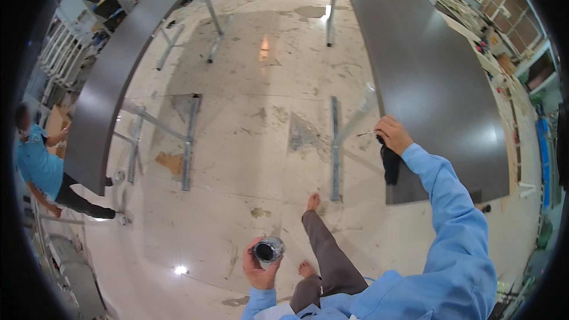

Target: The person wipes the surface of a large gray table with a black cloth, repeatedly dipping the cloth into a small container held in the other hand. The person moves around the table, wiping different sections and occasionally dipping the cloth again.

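Note:
My left hand (pixel 256 269) is wrapped round a small can (pixel 269 250) with a smeared rim and dark contents, held over the floor. My right hand (pixel 393 134) is closed at the left edge of a large dark grey panel (pixel 435 83). From its fingers a thin tool, like a fine brush (pixel 366 134), points left; its tip is too small to make out. A black cloth (pixel 390 165) hangs below the same hand against the panel's edge.
A second long dark panel (pixel 121 71) stands on metal trestles (pixel 188 142) at the left. Beside it is a person in a blue shirt (pixel 38 160). Another trestle leg (pixel 335 148) stands under the right panel. A piece of brown cardboard (pixel 170 162) lies on the stained floor.

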Motion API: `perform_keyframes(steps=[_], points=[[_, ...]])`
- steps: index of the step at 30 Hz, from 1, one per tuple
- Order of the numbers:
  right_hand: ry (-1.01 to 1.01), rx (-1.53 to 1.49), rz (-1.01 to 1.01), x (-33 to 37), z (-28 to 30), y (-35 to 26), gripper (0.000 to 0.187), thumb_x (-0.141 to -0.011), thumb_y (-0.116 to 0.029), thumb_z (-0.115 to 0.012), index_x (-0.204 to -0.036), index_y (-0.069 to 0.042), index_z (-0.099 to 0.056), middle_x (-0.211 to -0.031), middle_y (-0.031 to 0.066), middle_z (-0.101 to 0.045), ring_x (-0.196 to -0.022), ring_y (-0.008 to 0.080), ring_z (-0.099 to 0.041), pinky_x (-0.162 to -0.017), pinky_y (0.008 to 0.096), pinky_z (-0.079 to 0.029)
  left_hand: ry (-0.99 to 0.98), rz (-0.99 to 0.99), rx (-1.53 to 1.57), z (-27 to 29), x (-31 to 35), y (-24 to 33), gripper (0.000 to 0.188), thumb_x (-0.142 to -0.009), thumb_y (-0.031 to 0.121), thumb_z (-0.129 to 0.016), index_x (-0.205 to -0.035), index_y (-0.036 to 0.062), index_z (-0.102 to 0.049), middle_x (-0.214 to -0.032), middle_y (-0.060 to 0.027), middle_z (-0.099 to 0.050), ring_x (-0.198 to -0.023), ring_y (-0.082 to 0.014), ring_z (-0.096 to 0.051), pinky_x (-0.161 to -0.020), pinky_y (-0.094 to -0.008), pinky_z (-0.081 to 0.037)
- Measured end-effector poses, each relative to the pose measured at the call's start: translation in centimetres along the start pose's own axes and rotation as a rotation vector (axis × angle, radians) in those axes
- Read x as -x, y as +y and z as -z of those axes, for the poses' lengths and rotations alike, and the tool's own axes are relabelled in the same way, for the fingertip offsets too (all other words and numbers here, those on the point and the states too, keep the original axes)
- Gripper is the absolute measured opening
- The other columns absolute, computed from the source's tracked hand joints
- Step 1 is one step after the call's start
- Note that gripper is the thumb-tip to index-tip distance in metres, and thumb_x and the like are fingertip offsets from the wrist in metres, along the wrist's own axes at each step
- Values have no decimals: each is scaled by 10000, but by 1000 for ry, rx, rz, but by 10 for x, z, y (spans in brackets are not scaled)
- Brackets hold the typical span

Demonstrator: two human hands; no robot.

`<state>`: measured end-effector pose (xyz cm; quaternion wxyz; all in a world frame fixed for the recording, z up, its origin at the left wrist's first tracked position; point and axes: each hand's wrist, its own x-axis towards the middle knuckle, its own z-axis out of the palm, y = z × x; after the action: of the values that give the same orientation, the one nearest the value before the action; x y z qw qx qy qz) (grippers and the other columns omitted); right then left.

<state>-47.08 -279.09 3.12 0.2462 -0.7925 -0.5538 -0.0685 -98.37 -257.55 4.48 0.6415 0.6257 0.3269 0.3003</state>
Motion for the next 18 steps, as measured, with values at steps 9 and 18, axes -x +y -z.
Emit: perform_keyframes(steps=[9, 18], points=[[170, 26, 6, -182, -35, 231, 84, -912, -4, -651, -989, 0, -617, -982, 173, -618, -981, 392, -594, -868, 454, -482, -87, -8, -239, -85, -174, 80, 672, -751, 8, -900, -1339, 28, -574, -1364, -131, -642, -1273, -230, -619, -1108, -379, -484], [330, 71, -97, -240, -55, 286, 153, -1014, -146, -551, -947, -29, -623, -956, 185, -603, -919, 397, -575, -832, 470, -470, -174, -124, -238, -158, -324, 125, 653, -760, 53, -906, -1331, 42, -590, -1360, -126, -661, -1280, -236, -627, -1103, -385, -493]])
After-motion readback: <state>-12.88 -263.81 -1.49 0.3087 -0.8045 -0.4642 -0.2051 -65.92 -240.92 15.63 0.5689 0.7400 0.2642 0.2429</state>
